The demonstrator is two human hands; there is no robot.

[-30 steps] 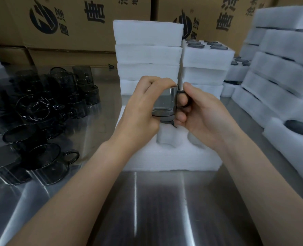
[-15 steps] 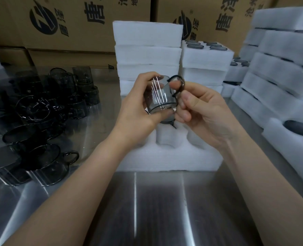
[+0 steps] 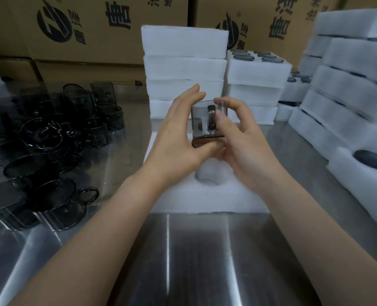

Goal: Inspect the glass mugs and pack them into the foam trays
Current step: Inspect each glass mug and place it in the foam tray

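Observation:
A smoky grey glass mug (image 3: 202,120) is held upright in front of me, its dark handle showing at the middle of the glass. My left hand (image 3: 176,140) holds it from the left, thumb under the base and fingers reaching up past the rim. My right hand (image 3: 242,149) grips its right side, fingers curled over the rim and slightly blurred. Below them a white foam tray (image 3: 216,199) lies on the steel table, with an empty round pocket (image 3: 207,175) showing under the mug. The hands hide the tray's other pockets.
Several loose dark glass mugs (image 3: 50,133) crowd the table's left side. A stack of white foam trays (image 3: 184,62) rises behind the mug, and trays holding mugs (image 3: 348,96) pile up at the right. Cardboard boxes (image 3: 94,25) line the back. Bare steel table (image 3: 183,261) lies near me.
The mug has been turned in my hands from tilted, handle at the upper right, to upright with the handle at the middle. My left fingers have straightened up beside it.

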